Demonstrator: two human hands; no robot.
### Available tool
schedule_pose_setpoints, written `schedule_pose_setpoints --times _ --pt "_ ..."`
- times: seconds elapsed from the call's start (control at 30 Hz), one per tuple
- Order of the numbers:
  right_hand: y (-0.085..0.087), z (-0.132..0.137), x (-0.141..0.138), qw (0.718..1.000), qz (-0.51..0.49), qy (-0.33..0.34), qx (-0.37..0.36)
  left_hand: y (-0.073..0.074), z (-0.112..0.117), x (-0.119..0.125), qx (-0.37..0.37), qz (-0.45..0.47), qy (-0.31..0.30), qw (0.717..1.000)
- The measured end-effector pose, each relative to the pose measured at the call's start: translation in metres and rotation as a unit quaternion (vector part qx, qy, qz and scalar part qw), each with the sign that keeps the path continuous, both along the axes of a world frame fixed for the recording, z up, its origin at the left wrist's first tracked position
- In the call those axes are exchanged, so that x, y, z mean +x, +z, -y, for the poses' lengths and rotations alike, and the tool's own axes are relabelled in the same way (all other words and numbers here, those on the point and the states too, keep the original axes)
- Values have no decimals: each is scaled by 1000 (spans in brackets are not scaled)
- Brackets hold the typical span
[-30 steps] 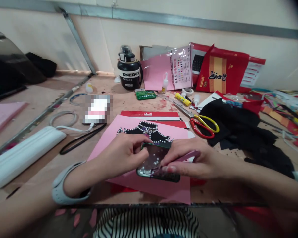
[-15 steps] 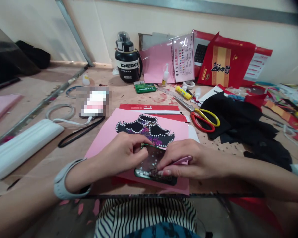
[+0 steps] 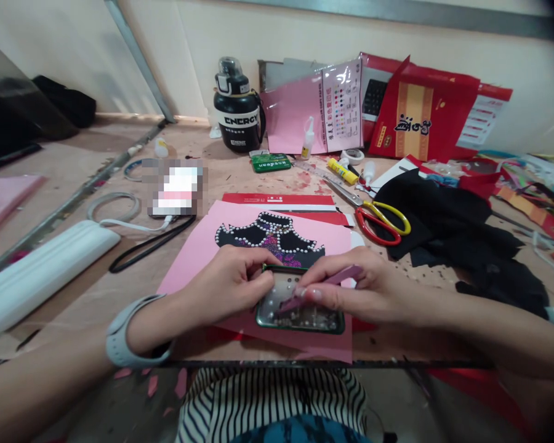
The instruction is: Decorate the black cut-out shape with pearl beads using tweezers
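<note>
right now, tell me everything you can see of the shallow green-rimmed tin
The shallow tin is rectangular with rounded corners, green-rimmed, its inside greyish and shiny like metal. It is open, with small pale beads scattered inside, many along the near edge. The left hand grips its far left corner; the right hand holds purple tweezers with the tips over its floor. It overlies the pink sheet; whether it rests or is lifted is unclear.

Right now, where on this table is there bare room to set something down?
Mostly bare: between phone and green box; between metal strip, pink packet and dark bundle. Crowded: the right side, with scissors and black fabric.
</note>
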State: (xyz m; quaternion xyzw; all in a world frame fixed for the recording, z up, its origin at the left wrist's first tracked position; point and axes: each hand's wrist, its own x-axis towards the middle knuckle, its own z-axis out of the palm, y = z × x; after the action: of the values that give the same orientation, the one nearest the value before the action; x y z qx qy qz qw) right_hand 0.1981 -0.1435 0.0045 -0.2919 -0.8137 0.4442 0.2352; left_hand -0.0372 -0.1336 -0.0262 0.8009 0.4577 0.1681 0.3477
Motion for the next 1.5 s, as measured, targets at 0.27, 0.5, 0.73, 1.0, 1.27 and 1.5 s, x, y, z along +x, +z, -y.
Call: schedule_pose_setpoints --times 0.27,0.5,0.73,1.0,1.27,1.5 --pt "3 0 0 1000 28 7 -3 1 1 1 3 15 -9 1000" --pt "4 2 1 997 -15 -16 77 1 3 5 -18 20 -12 1000" --pt "4 6 -1 999 47 13 -7 0 4 6 -59 27 4 998" --pt "14 5 4 998 49 -41 2 -5 3 5 -98 57 17 993" --pt "-1 5 -5 999 -18 -34 0 -4 6 7 -139 86 39 986" --pt "19 4 15 974 130 -62 172 -5 6 6 -156 95 45 982"
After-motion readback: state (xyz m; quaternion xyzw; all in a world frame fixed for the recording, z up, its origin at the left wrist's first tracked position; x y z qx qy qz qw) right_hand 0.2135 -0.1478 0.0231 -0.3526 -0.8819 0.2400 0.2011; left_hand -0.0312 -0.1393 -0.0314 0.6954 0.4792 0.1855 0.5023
